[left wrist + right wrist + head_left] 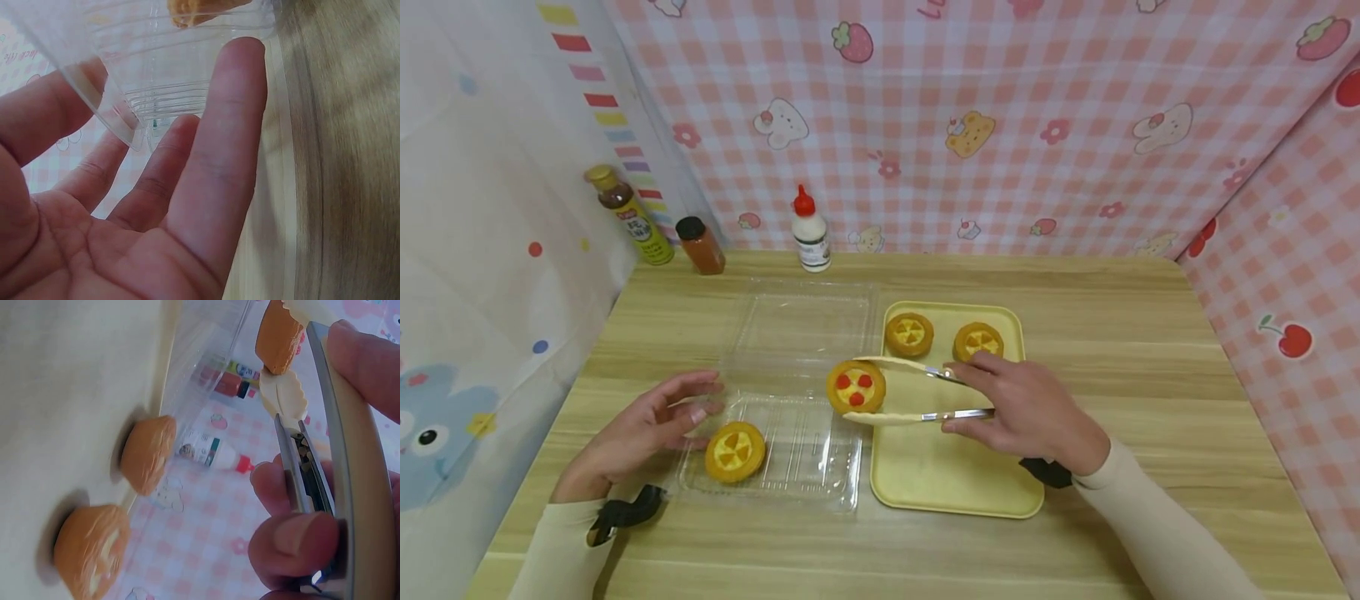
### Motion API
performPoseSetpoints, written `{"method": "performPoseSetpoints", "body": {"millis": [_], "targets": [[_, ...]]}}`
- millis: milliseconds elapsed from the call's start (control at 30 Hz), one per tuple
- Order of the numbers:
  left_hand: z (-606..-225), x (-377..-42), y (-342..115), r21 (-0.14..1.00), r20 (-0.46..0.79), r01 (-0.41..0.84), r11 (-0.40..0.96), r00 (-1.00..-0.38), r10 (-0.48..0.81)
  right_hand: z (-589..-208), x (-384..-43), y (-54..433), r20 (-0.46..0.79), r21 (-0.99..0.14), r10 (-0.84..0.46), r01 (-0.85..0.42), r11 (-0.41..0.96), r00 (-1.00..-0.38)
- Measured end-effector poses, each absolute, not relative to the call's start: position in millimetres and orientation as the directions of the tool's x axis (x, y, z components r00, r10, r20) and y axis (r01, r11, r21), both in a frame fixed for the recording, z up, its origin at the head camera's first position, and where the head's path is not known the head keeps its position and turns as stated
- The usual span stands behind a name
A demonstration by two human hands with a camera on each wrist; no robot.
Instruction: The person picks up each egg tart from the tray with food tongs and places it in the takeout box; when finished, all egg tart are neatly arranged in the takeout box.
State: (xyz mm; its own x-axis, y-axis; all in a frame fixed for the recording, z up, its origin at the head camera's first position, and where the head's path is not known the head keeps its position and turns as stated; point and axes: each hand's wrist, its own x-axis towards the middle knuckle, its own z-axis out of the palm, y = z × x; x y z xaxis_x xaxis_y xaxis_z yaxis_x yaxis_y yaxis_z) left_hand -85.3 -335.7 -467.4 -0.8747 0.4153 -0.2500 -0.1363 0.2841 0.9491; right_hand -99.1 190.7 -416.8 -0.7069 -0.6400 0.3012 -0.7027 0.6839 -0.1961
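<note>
My right hand (1030,408) grips tongs (891,419) with silver arms and cream, leaf-shaped ends. Between those ends is a tart (857,388) with three red pieces on top, over the right side of the clear plastic container (805,496). Another tart (734,452), topped with orange wedges, sits in the container's left part. My left hand (658,421) is at the container's left edge, its fingers spread and loosely bent about the plastic wall (115,119). Two wedge-topped tarts stand at the back of the yellow tray (955,492), one left (910,334), one right (978,340).
The container's transparent lid (801,321) lies folded back behind it. Along the table's back edge stand a yellow-capped sauce bottle (640,225), a black-capped jar (702,248) and a white bottle with a red nozzle (811,233). A checked cloth (925,183) hangs behind the wooden table.
</note>
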Motion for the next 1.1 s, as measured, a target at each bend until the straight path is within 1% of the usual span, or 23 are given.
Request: {"method": "performPoseSetpoints", "body": {"millis": [133,300,600,800,967,1100], "targets": [[-467.1,-84.5,-335.6,0.951,-0.246,-0.135,0.277,-0.875,0.417,-416.9,-104.2,178.3,0.273,-0.203,-0.655,-0.708,0.676,-0.704],[-466.2,-84.1,-335.1,0.952,-0.245,-0.136,0.276,-0.877,0.414,-414.6,-108.0,161.4,0.265,-0.200,-0.671,-0.721,0.664,-0.692],[-464.9,-84.3,-334.4,0.945,-0.269,-0.159,0.285,-0.875,0.403,-415.0,-114.8,134.5,0.213,-0.185,-0.678,-0.710,0.679,-0.704],[-465.2,-85.6,-335.0,0.948,-0.262,-0.155,0.276,-0.875,0.408,-415.4,-117.1,117.0,0.206,-0.166,-0.699,-0.729,0.665,-0.685],[-466.1,-86.2,-335.2,0.949,-0.257,-0.148,0.278,-0.874,0.413,-415.9,-118.3,103.0,0.171,-0.169,-0.720,-0.740,0.651,-0.673],[-466.9,-85.9,-335.9,0.950,-0.252,-0.141,0.280,-0.873,0.418,-417.5,-119.5,93.2,0.149,-0.145,-0.734,-0.749,0.647,-0.663]]}}
